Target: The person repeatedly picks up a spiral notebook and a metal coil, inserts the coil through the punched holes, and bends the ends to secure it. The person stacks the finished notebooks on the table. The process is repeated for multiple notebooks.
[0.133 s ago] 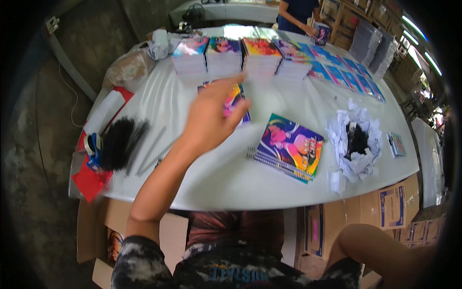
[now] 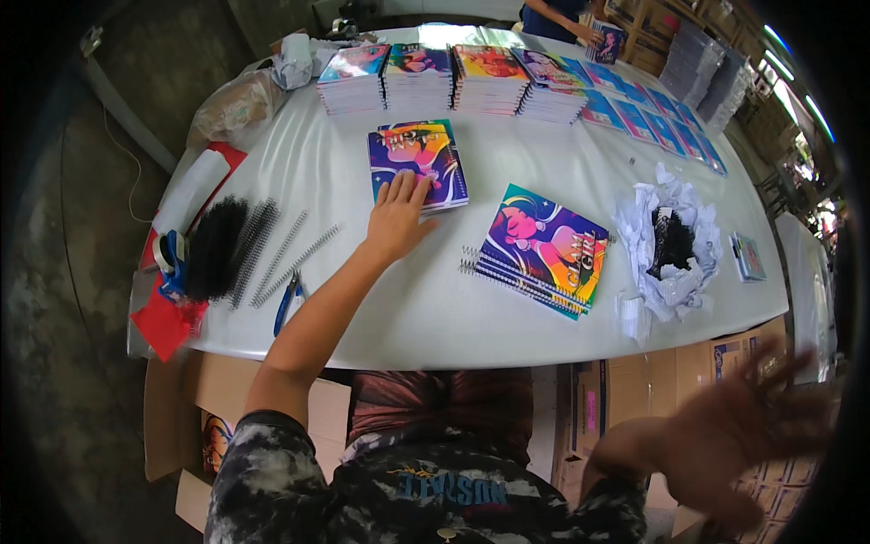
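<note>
My left hand (image 2: 399, 222) lies with its fingers outstretched on the near edge of a small stack of notebooks (image 2: 419, 168) with purple, pink and yellow covers. My right hand (image 2: 739, 431) is raised off the lower right table edge, blurred, its fingers spread and nothing seen in them. Between the two, a second pile of spiral notebooks (image 2: 544, 245) rests at an angle, loose coil ends sticking out on its left. Blue-handled pliers (image 2: 288, 304) lie left of my forearm, beside two loose wire coils (image 2: 294, 265) and a bundle of black coils (image 2: 222, 247).
Tall notebook stacks (image 2: 419, 82) line the far side, with rows of blue booklets (image 2: 639, 122) to their right. Crumpled paper (image 2: 639, 245) surrounds small black pieces at right. A tape dispenser (image 2: 172, 263) stands at left. Across the table, another person's hand (image 2: 584, 34) holds a notebook.
My left hand has come down and nearer, from above the small stack onto its near edge. My right hand has swung into view with its fingers spread. The view has tilted slightly.
</note>
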Motion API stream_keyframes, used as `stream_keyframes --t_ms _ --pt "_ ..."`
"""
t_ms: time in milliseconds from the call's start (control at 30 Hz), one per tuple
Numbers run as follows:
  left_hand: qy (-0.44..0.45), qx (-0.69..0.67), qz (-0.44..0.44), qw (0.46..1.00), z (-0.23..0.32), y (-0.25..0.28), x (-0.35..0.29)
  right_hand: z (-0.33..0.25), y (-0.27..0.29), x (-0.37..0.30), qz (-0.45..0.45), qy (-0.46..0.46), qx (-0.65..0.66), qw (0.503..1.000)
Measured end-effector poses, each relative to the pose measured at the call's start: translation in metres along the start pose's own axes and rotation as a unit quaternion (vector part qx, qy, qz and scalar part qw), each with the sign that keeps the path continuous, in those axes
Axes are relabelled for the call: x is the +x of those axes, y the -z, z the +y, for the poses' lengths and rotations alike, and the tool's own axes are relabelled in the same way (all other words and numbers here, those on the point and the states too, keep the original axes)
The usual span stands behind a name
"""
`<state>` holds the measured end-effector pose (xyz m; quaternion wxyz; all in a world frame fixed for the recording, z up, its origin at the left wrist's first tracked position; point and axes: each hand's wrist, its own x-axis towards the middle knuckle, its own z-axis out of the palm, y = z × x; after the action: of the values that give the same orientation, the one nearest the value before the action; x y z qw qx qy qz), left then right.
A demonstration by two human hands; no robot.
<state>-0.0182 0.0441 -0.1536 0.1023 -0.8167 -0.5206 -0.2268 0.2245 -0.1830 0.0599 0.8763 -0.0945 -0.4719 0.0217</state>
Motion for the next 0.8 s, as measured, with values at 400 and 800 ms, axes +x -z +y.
stream_keyframes --t_ms 400,800 --pt "-0.029 -0.070 -0.106 0.991 -0.030 0.031 0.014 0.075 0.035 -0.142 -0.178 -0.516 -0.039 0.837" --pt "0.069 -0.643 -0.009 0.763 0.016 0.145 -0.085 0.094 0.055 -0.159 -0.166 -0.523 0.015 0.836"
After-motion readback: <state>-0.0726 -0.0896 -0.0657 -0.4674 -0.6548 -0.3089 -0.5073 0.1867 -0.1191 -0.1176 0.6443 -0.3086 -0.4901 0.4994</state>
